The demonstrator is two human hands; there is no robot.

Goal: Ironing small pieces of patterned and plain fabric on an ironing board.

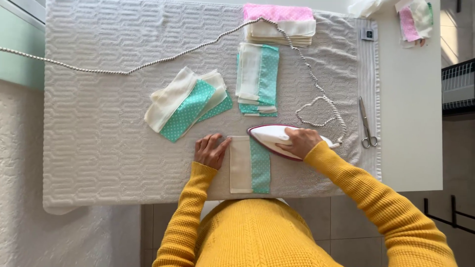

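While my right hand (300, 142) grips the iron (277, 138) | left hand (212, 151) flat, steadying cream-and-teal strip (250, 165) | pressing step, seemingly the seam | next: slow, even glide.

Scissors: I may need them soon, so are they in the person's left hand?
No, the scissors lie alone on the towel's edge.

right hand (300, 142) gripping iron (277, 139), left hand (212, 151) pinning fabric strip (250, 164)

I count one iron (277, 138), one pair of scissors (366, 123) and one cord (148, 63). I see four fabric stacks (257, 79) and one piece (250, 165) by itself.
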